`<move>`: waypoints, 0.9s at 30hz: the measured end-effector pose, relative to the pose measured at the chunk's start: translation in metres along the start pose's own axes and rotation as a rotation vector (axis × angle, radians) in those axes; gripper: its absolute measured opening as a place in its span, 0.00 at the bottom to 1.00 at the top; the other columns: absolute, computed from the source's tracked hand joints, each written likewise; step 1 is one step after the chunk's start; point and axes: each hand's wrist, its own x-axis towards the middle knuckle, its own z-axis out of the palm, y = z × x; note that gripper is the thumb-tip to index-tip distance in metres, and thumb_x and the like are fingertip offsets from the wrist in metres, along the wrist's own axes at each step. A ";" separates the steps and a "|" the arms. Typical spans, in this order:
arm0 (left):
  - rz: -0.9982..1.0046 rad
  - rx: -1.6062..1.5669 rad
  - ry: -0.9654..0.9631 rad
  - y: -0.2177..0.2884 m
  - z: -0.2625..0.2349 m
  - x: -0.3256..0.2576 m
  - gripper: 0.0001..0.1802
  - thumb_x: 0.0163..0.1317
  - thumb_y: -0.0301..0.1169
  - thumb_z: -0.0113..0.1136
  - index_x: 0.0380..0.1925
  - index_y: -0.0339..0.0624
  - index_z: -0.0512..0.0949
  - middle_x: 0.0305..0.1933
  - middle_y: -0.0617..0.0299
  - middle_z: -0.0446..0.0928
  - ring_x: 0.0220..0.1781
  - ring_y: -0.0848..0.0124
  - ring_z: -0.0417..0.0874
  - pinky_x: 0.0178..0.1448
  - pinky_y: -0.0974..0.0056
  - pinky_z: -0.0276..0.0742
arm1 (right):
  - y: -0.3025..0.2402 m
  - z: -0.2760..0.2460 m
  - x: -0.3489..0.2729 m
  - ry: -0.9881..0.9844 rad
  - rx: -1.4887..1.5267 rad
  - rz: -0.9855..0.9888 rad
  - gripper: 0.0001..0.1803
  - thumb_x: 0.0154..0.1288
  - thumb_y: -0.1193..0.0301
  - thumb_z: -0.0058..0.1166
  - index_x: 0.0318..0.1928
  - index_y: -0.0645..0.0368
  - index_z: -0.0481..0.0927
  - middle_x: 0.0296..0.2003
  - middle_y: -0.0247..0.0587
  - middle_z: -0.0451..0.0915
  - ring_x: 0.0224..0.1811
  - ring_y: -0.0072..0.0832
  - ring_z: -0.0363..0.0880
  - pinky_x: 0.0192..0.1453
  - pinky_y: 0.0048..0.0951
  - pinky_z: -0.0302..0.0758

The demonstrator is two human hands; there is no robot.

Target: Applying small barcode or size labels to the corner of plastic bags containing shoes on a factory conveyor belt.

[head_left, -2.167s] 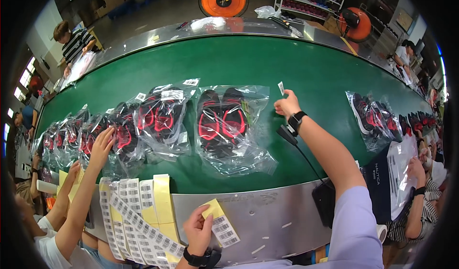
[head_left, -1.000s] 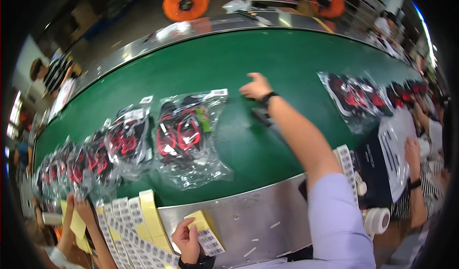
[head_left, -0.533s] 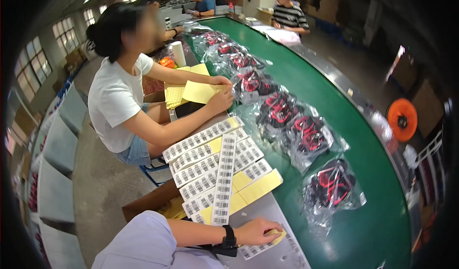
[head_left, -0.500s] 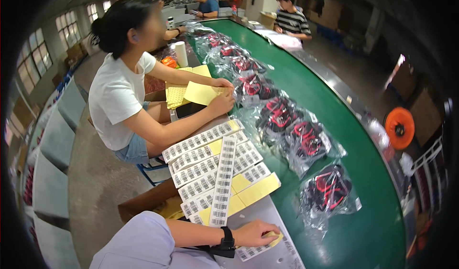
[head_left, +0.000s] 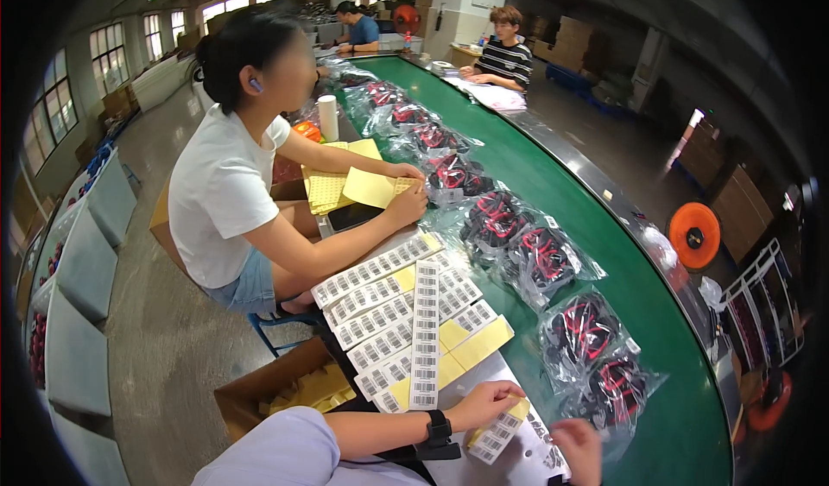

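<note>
My left hand (head_left: 488,406) is closed, pinching the yellow end of a short strip of barcode labels (head_left: 499,435) over the metal table edge. A black band circles that wrist. Just right of the strip is my right hand (head_left: 579,448), blurred at the lower edge, so its grip is unclear. It is nearest to a clear plastic bag with a black and red item (head_left: 618,388) on the green belt. Another such bag (head_left: 584,329) touches it from behind. To the left, sheets of barcode labels (head_left: 380,345) overlap, with one long label strip (head_left: 425,335) lying across them.
The green conveyor belt (head_left: 665,400) carries a row of similar bags (head_left: 449,173) into the distance. A seated person in white (head_left: 229,179) handles yellow sheets at left. Below the table stands a cardboard box (head_left: 250,395) with yellow paper scraps. An orange fan (head_left: 694,236) stands at right.
My right hand has come into view at the lower edge. A second bag now lies by the nearest one. My left hand has lifted the label strip slightly. The whole view has shifted.
</note>
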 end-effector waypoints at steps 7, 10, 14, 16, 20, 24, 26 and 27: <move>0.084 0.033 -0.112 0.025 0.013 -0.017 0.11 0.66 0.25 0.56 0.47 0.35 0.77 0.41 0.66 0.80 0.40 0.81 0.77 0.44 0.73 0.74 | 0.019 0.068 -0.031 0.208 0.110 -0.017 0.08 0.60 0.73 0.61 0.29 0.67 0.79 0.24 0.28 0.76 0.28 0.14 0.69 0.32 0.19 0.67; 0.036 0.079 -0.053 0.030 0.005 -0.034 0.12 0.62 0.24 0.61 0.46 0.34 0.79 0.34 0.65 0.81 0.34 0.82 0.77 0.37 0.75 0.73 | 0.013 0.081 -0.033 0.254 0.156 0.005 0.09 0.60 0.72 0.62 0.29 0.66 0.79 0.22 0.29 0.75 0.28 0.14 0.68 0.30 0.20 0.66; 0.004 0.114 -0.068 0.044 0.022 -0.043 0.12 0.61 0.21 0.61 0.46 0.34 0.80 0.35 0.63 0.82 0.34 0.83 0.78 0.36 0.77 0.72 | 0.015 0.081 -0.040 0.455 0.225 -0.138 0.08 0.61 0.71 0.61 0.34 0.64 0.80 0.28 0.33 0.77 0.28 0.17 0.72 0.33 0.22 0.71; -0.015 0.141 -0.109 0.041 0.025 -0.046 0.12 0.61 0.20 0.61 0.45 0.33 0.80 0.35 0.62 0.82 0.35 0.82 0.79 0.37 0.77 0.72 | 0.006 0.072 -0.045 0.500 0.152 -0.190 0.07 0.60 0.73 0.61 0.34 0.65 0.79 0.31 0.33 0.77 0.31 0.19 0.74 0.37 0.24 0.72; 0.017 0.223 -0.131 0.053 0.028 -0.051 0.11 0.60 0.20 0.61 0.44 0.32 0.80 0.35 0.62 0.82 0.35 0.82 0.79 0.38 0.75 0.74 | 0.005 0.070 -0.049 0.471 -0.132 -0.358 0.06 0.58 0.77 0.60 0.34 0.65 0.78 0.37 0.39 0.77 0.38 0.30 0.78 0.45 0.28 0.73; 0.024 0.293 -0.145 0.050 0.020 -0.049 0.11 0.61 0.20 0.61 0.44 0.31 0.79 0.36 0.60 0.82 0.36 0.81 0.80 0.38 0.75 0.75 | 0.002 0.074 -0.048 0.454 -0.207 -0.390 0.04 0.57 0.78 0.59 0.34 0.63 0.78 0.37 0.40 0.76 0.40 0.34 0.77 0.46 0.30 0.73; 0.029 0.303 -0.146 0.048 0.020 -0.046 0.12 0.61 0.20 0.61 0.45 0.31 0.79 0.36 0.60 0.82 0.35 0.81 0.80 0.38 0.75 0.75 | 0.002 0.075 -0.044 0.440 -0.144 -0.376 0.04 0.57 0.79 0.58 0.34 0.63 0.77 0.38 0.40 0.76 0.42 0.36 0.76 0.47 0.32 0.73; 0.049 0.304 -0.158 0.044 0.020 -0.044 0.14 0.61 0.19 0.61 0.48 0.31 0.78 0.37 0.59 0.82 0.36 0.80 0.80 0.38 0.74 0.76 | 0.004 0.073 -0.042 0.436 -0.149 -0.372 0.04 0.57 0.79 0.58 0.34 0.63 0.77 0.38 0.40 0.76 0.42 0.36 0.76 0.47 0.32 0.73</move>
